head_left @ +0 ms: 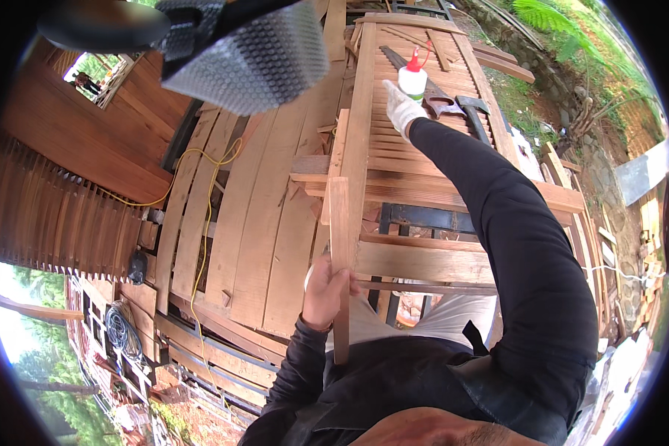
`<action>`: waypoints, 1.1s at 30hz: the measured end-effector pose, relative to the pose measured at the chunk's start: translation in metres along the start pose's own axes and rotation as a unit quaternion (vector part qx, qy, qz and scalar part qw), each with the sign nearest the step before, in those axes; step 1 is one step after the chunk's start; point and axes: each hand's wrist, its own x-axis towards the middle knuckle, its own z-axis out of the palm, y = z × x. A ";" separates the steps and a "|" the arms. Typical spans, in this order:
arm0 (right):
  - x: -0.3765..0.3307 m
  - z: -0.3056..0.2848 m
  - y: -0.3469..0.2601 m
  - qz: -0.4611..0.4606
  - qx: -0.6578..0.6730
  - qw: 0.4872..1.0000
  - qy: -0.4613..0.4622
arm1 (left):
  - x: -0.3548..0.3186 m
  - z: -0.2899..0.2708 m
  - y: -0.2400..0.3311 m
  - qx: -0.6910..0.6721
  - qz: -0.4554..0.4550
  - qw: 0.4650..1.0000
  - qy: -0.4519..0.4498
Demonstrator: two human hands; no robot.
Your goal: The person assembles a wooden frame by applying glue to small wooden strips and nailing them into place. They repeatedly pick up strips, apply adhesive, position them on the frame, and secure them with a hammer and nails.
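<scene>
My left hand (325,294), bare, is closed around a narrow wooden slat (339,238) that stands lengthwise in front of my body. At the far end of my outstretched arm, my gloved right hand (404,108) grips a white glue bottle (413,80) with a red cap and nozzle. The bottle is upright over a louvred wooden panel (360,97). Beside it on the panel lie a handsaw (444,107), its blade partly hidden behind the bottle, and a hammer-like tool (474,117) with a dark head. Loose thin strips (438,50) rest on the panel's far end.
Wooden planks (256,215) form a deck to the left, crossed by a yellow cord (214,186). A bubble-wrapped object (253,63) blocks the upper left. Crossbeams (424,260) lie just before my legs. Coiled cable (123,327) hangs at the lower left.
</scene>
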 end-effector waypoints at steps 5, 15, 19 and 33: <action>-0.063 -0.039 0.075 0.061 0.432 0.898 -0.056 | -0.003 -0.005 0.020 -0.030 -0.017 0.999 -0.017; -0.368 -0.088 0.124 0.412 0.813 0.008 0.411 | -0.011 0.038 0.017 0.181 -0.078 0.964 -0.178; -0.429 -0.088 0.112 0.394 0.789 -0.115 0.457 | -0.027 0.068 -0.004 0.188 -0.132 0.942 -0.244; -0.450 -0.119 0.100 0.457 0.768 -0.031 0.447 | -0.066 0.092 0.005 0.204 -0.141 0.930 -0.272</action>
